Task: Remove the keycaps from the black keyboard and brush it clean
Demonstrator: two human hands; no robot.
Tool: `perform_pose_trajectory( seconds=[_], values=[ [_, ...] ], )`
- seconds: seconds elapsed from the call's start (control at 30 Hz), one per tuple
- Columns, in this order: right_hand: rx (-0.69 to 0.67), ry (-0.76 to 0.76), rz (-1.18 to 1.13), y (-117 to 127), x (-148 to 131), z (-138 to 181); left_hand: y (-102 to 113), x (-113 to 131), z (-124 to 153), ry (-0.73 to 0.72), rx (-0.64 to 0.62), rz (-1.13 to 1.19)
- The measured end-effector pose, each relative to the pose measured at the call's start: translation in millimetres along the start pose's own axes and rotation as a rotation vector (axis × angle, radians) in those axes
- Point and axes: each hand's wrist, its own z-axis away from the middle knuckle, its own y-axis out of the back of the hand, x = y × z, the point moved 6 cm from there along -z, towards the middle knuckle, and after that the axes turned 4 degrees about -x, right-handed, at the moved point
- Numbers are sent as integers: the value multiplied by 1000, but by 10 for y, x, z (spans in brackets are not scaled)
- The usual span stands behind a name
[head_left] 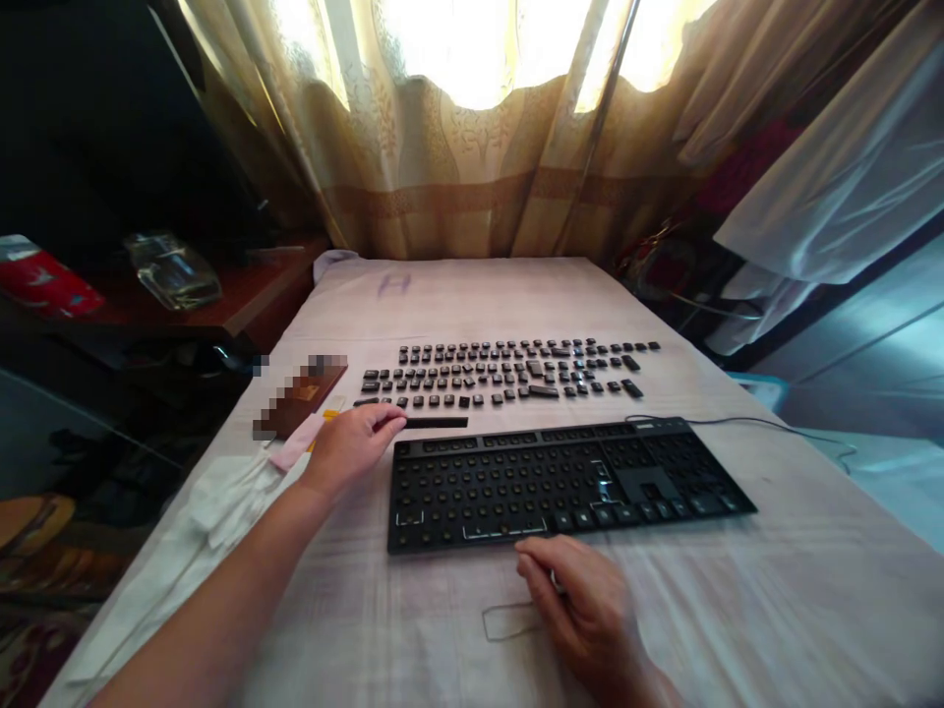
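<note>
My left hand (352, 444) pinches the near end of a long black spacebar keycap (442, 423), just above the keyboard's far left corner. Most of the black keyboard (508, 492) shows bare switches, with several keycaps on its near right row. By the keyboard's near edge my right hand (582, 600) is closed, thumb against fingers. A thin bent wire (501, 639) sticks out from under its thumb, its other end hidden by the hand. Beyond the keyboard, loose black keycaps (478, 400) lie in rows on the pale cloth.
A brown box (306, 393), partly pixelated, and crumpled white tissue or cloth (236, 492) lie at the left edge. The keyboard's cable (774, 423) trails right. At the left stands a wooden cabinet (272, 285) with a glass container (173, 270); curtains (472, 167) hang behind.
</note>
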Motion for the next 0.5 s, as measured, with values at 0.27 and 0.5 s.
perform_pose_trajectory(
  seconds=[0.27,0.5],
  values=[
    [17,-28,-37,42,-15,-10,-151,236,-312,-69,-118,-243],
    [22,-13,-45,42,-14,-15,-152,272,-320,-134,-120,-378]
  ],
)
